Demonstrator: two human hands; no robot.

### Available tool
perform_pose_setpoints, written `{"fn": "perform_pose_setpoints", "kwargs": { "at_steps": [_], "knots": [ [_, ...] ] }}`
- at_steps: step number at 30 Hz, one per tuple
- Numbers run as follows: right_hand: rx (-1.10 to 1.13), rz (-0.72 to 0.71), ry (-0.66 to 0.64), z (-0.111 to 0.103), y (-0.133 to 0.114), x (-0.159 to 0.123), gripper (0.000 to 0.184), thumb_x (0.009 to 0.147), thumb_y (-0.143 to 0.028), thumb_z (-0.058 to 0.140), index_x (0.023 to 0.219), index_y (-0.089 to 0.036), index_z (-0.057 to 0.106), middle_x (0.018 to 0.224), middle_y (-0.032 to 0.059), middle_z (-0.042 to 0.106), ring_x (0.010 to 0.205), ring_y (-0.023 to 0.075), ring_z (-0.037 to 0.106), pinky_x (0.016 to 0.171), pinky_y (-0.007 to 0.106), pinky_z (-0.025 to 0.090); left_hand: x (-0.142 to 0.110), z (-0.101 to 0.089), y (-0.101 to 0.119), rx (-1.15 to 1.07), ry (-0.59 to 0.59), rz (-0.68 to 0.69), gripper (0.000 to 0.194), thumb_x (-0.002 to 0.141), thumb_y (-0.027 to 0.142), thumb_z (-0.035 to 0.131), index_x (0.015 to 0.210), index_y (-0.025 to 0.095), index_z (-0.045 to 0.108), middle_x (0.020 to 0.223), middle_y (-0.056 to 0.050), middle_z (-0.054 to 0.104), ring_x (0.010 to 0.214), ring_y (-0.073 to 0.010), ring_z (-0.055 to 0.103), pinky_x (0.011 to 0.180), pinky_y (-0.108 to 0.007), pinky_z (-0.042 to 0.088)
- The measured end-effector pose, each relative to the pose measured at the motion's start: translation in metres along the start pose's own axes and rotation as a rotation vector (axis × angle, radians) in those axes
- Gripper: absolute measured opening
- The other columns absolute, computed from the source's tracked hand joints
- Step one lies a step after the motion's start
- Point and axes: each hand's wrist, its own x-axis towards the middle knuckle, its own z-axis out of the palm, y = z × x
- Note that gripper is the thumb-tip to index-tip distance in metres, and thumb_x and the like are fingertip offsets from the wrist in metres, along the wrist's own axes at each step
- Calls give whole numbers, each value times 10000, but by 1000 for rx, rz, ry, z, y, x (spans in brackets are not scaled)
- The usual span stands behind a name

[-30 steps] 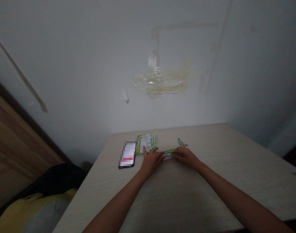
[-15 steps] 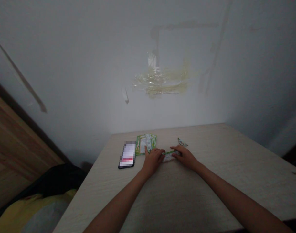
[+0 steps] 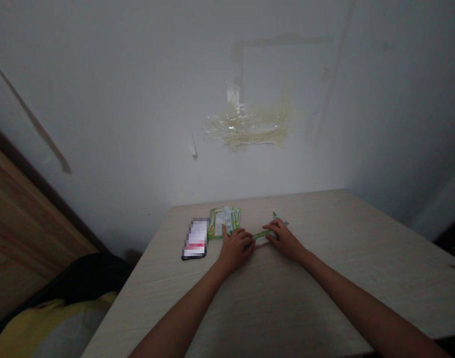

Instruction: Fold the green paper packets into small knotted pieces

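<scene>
Both my hands are closed on a narrow green-and-white printed packet [image 3: 261, 237] that looks folded, low on the table. My left hand [image 3: 237, 248] grips its left end, with the thumb pointing toward several flat packets of the same colours [image 3: 220, 222] just beyond. My right hand [image 3: 286, 241] pinches the packet's right end between thumb and fingers. Right behind the right fingers lies a small folded green-and-white piece [image 3: 279, 217], partly hidden by the hand. The fingers cover both ends of the held packet.
A phone [image 3: 196, 239] with a lit, blurred screen lies left of the flat packets. The pale wooden table [image 3: 324, 288] meets a wall [image 3: 138, 99] with old tape marks. Dark and yellow cloth [image 3: 37, 323] lies beyond the table's left edge, near a wooden panel [image 3: 15, 214].
The packet between my hands has turned or folded, showing a narrower strip with more green. My right fingers have shifted slightly up toward the small folded piece; my left fingers have curled a little.
</scene>
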Motion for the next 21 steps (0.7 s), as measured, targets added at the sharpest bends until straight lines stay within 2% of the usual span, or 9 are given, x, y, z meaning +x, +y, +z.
{"fn": "perform_pose_setpoints", "kwargs": {
  "at_steps": [5,11,16,21],
  "knots": [
    [-102,-98,69,-5,-6,-1,186,847,-253,618,1019,-234,685,1148,106,523,1130,266,488,999,505,392,0,2,-1,-5,-9,-33,234,946,366,475,1037,341,689,1128,9,699,1242,-251,479,1049,-716,-152],
    [-119,-226,-19,-9,-15,-2,153,855,-236,616,963,-283,714,1088,76,578,1047,234,538,953,485,418,1,1,1,16,-20,-43,288,966,393,418,1074,350,681,1135,6,698,1245,-248,479,1065,-702,-152],
    [-179,-212,-22,-5,-11,-1,158,865,-271,617,981,-287,723,1073,75,579,1037,239,532,932,473,426,0,2,0,22,-14,-30,288,965,397,424,1112,344,665,1141,-1,691,1256,-244,465,1075,-689,-147],
    [-289,-133,20,-3,-9,-1,169,869,-251,604,971,-287,733,999,80,573,982,247,517,918,481,407,0,3,-1,17,-25,6,292,957,405,438,1158,347,642,1158,-4,678,1275,-241,438,1105,-678,-72]
  ]
}}
